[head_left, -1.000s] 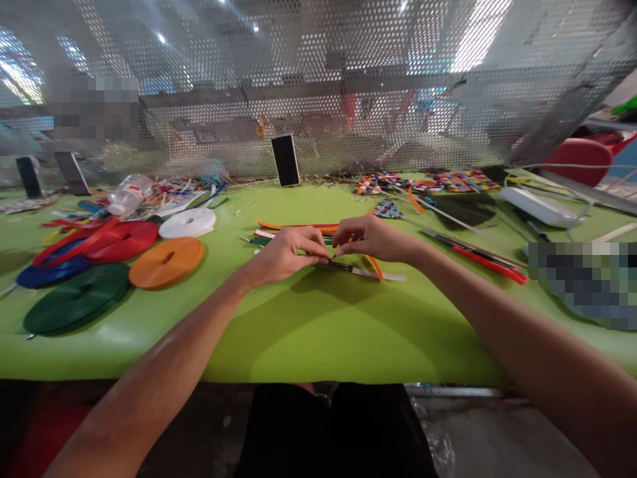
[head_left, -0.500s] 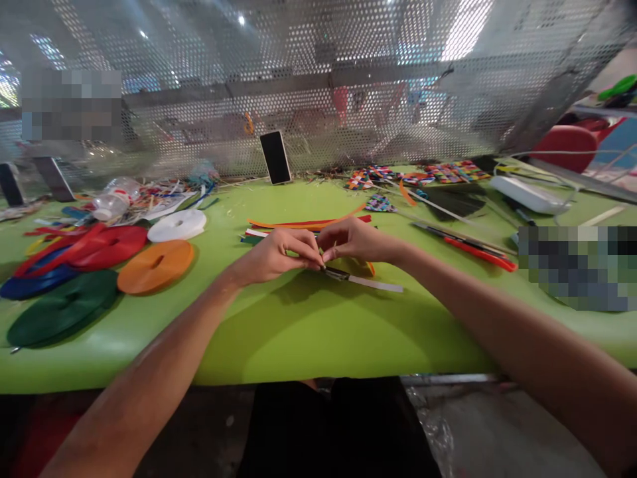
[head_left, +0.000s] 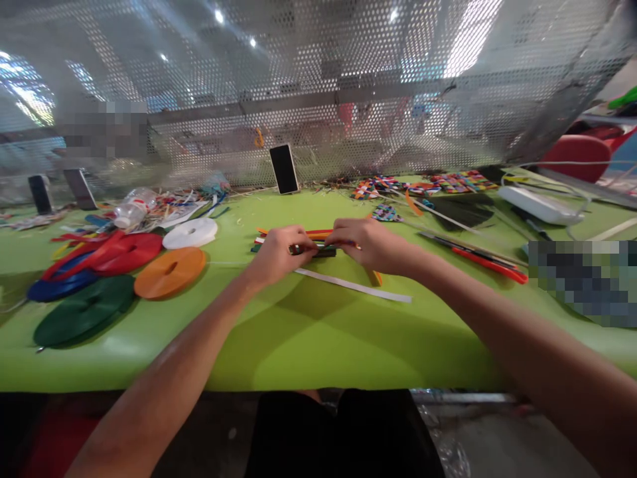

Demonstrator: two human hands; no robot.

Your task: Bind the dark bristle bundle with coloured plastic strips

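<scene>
In the middle of the green table, my left hand (head_left: pixel 279 257) and my right hand (head_left: pixel 365 244) come together over a bundle of flat coloured strips. A short dark strip (head_left: pixel 327 252) shows between my fingertips, and both hands are closed on it at the near side of the bundle. Behind them lie red and orange strips (head_left: pixel 318 234); white and green ends stick out left of my left hand. A loose white strip (head_left: pixel 355 286) lies on the table in front of my hands. The fingers partly hide the bundle's middle.
Rolls of orange (head_left: pixel 170 273), white (head_left: pixel 190 232), green (head_left: pixel 85 311) and red ribbon (head_left: pixel 130 253) lie at left. At right are red-handled scissors or a similar tool (head_left: pixel 490 265) and a white box (head_left: pixel 540 204). A phone (head_left: pixel 283 169) stands before the mesh; woven patches (head_left: pixel 460 180) lie behind.
My hands have moved away from the white strip to the coloured bundle, carrying the dark strip there. The white strip now lies free on the table. The view has shifted slightly.
</scene>
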